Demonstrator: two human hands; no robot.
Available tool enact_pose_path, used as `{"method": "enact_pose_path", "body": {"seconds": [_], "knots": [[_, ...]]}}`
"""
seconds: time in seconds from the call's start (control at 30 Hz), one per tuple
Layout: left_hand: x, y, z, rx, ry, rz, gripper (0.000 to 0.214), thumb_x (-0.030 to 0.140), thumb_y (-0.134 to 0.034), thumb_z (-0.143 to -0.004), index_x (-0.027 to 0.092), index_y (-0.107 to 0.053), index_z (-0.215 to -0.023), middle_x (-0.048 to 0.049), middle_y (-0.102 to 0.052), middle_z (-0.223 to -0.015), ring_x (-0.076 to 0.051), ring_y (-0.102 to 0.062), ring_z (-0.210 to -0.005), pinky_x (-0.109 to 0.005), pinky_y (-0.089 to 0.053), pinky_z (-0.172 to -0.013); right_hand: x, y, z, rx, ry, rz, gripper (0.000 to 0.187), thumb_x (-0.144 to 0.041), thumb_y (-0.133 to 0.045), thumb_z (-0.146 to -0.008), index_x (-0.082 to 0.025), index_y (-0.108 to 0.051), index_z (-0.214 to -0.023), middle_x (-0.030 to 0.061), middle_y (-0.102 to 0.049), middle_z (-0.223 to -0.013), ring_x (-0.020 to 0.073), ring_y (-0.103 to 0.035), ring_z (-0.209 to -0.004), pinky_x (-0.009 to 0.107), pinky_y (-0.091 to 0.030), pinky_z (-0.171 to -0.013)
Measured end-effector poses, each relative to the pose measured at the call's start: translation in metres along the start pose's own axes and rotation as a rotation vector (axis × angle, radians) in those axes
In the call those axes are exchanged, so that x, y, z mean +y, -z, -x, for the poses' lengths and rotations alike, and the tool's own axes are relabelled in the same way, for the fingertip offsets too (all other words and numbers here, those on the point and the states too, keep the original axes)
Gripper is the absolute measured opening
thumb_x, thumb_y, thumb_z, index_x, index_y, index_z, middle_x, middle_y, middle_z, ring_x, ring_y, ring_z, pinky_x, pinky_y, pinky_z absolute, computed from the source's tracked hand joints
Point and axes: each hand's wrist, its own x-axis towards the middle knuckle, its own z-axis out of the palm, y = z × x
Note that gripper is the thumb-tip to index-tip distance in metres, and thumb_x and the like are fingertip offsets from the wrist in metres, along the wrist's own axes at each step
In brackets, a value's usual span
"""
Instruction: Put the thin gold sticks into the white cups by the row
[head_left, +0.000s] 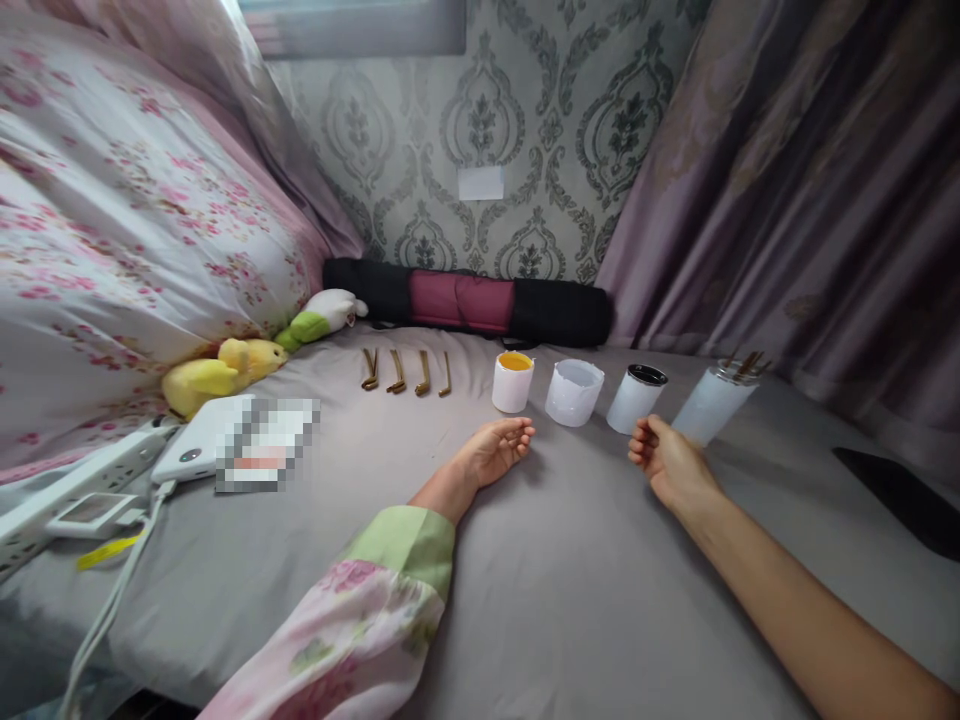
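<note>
My left hand (pixel 495 450) rests on the grey bedsheet (pixel 540 580), palm up, fingers loosely curled and holding nothing. It lies just in front of a white cup with a yellow inside (pixel 513 381). My right hand (pixel 667 460) hovers with its fingers curled inward and nothing visible in them, right below a white cup with a black inside (pixel 636 397). Between these two cups stands a wider translucent white cup (pixel 574 391). A frosted glass with brown sticks in it (pixel 716 400) stands at the right end of the row. Several bent golden straws (pixel 405 372) lie in a row to the left.
Yellow and green plush toys (pixel 225 370) lie against a floral quilt (pixel 127 230) at left. A white power strip (pixel 75 480), a power bank (pixel 196 450) and cables sit front left. A black and maroon roll (pixel 465 300) lies along the wall. A dark flat object (pixel 900 500) lies right.
</note>
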Motion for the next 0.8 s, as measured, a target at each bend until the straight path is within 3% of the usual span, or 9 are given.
{"method": "enact_pose_path", "body": {"seconds": [0.33, 0.6, 0.8], "knots": [[-0.001, 0.003, -0.002, -0.02, -0.012, -0.011, 0.006, 0.01, -0.057, -0.075, 0.008, -0.058, -0.081, -0.0046, -0.06, -0.071, -0.005, -0.053, -0.056, -0.016, -0.043, -0.052, 0.04, -0.007, -0.003, -0.055, 0.166, 0.2, 0.022, -0.037, -0.056, -0.071, -0.015, -0.054, -0.066, -0.0045, -0.049, -0.05, 0.0044, -0.043, -0.038, 0.016, -0.031, -0.035], [0.002, 0.003, -0.003, 0.009, -0.003, -0.005, 0.005, 0.009, -0.058, -0.075, 0.008, -0.059, -0.079, -0.0044, -0.06, -0.07, -0.005, -0.053, -0.055, -0.015, -0.043, -0.051, 0.051, -0.006, 0.0, -0.073, 0.249, 0.297, 0.031, -0.047, -0.055, -0.07, -0.016, -0.055, -0.067, -0.004, -0.049, -0.052, 0.0046, -0.042, -0.038, 0.015, -0.029, -0.034], [0.014, 0.009, -0.006, 0.129, -0.087, -0.108, 0.005, 0.01, -0.055, -0.076, 0.008, -0.058, -0.08, -0.004, -0.059, -0.07, -0.004, -0.053, -0.053, -0.015, -0.045, -0.052, 0.054, -0.005, -0.002, -0.095, 0.284, 0.326, 0.035, -0.05, -0.054, -0.07, -0.015, -0.055, -0.067, -0.0025, -0.049, -0.052, 0.0059, -0.043, -0.039, 0.016, -0.03, -0.034]]}}
